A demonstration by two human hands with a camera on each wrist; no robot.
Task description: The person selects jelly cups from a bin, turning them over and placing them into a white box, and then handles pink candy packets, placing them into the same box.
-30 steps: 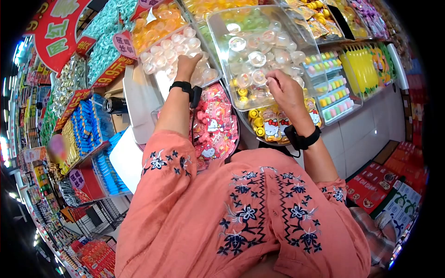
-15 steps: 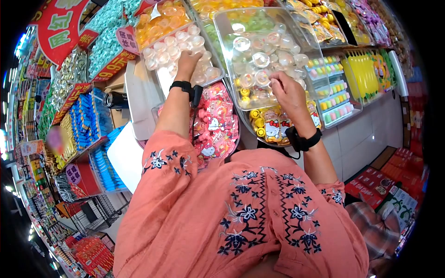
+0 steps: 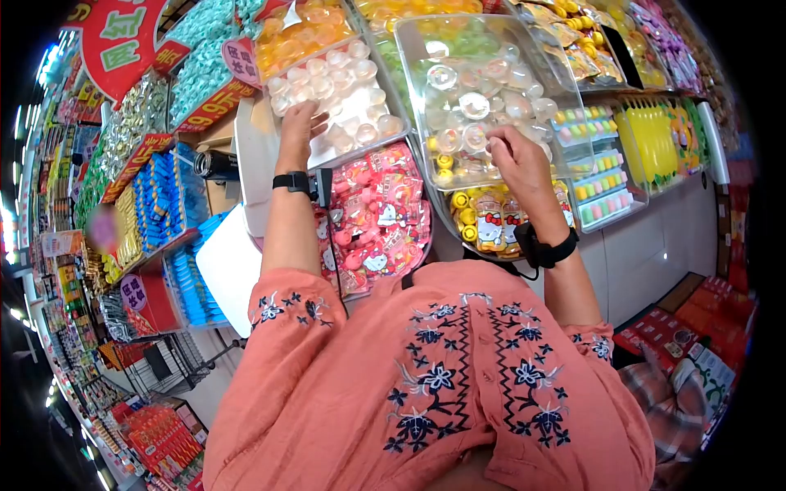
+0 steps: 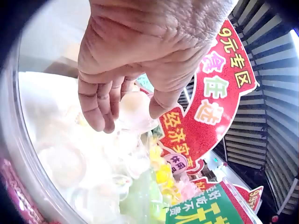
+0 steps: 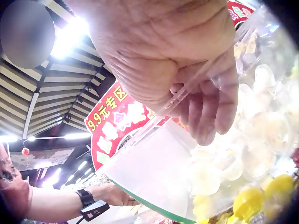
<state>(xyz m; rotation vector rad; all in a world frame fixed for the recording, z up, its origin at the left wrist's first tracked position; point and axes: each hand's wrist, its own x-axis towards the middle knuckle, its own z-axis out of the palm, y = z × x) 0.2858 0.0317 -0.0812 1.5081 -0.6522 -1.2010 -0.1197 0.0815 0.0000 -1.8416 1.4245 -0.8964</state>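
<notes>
In the head view my left hand [image 3: 301, 124] is at the left edge of a clear tray [image 3: 336, 162] holding clear, dome-shaped jelly cups [image 3: 337, 80]. Its fingers are spread and loosely bent. The left wrist view shows a pale jelly cup [image 4: 135, 107] in the gap between thumb and fingers, overlapping the fingertips. Above a second clear bin [image 3: 434, 185] of jelly cups [image 3: 475, 106] is my right hand [image 3: 521, 164], loosely bent. In the right wrist view its fingers [image 5: 224, 105] hang over those cups, seen through the bin's clear wall.
Pink candy packs [image 3: 381, 221] lie in front of the left tray, and yellow-capped packs [image 3: 491, 221] in front of the right bin. Orange cups [image 3: 299, 37] stand behind. Boxes of pastel sweets [image 3: 594, 168] lie at right. Red signs [image 3: 131, 49] rise at left.
My left hand has drawn left from among the jelly cups, baring a white patch of tray. My right hand stays over its bin. The view has shifted slightly.
</notes>
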